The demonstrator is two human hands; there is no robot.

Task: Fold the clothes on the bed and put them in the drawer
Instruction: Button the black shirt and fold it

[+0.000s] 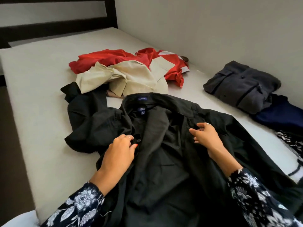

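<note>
My left hand [122, 147] rests on the left front panel of the black shirt [164, 145], its fingers curled and pinching the placket right beside a dark button [138, 140]. My right hand [205, 136] lies on the right front panel, its fingers loosely bent and touching the cloth; I cannot tell whether they actually grip a fold. Both forearms come in from the near edge of the bed [41, 104] in dark floral sleeves [78, 208].

The black shirt lies spread open at the near edge, collar pointing toward the headboard [57, 25], with two blue labels showing inside the neck. One sleeve is bunched toward the bed's left edge.

Just past the collar, around the middle of the bed, sits a loose heap: a beige garment [131, 79] overlapping a red garment [114, 58], with a black piece [72, 90] poking out on the left of the beige one.

Along the right edge, near the wall [213, 22], a grey shirt [242, 86] sits folded on top of a dark blue garment [278, 115]. Nearer to me on that edge I see a black-and-white patterned cloth [291, 143].
</note>
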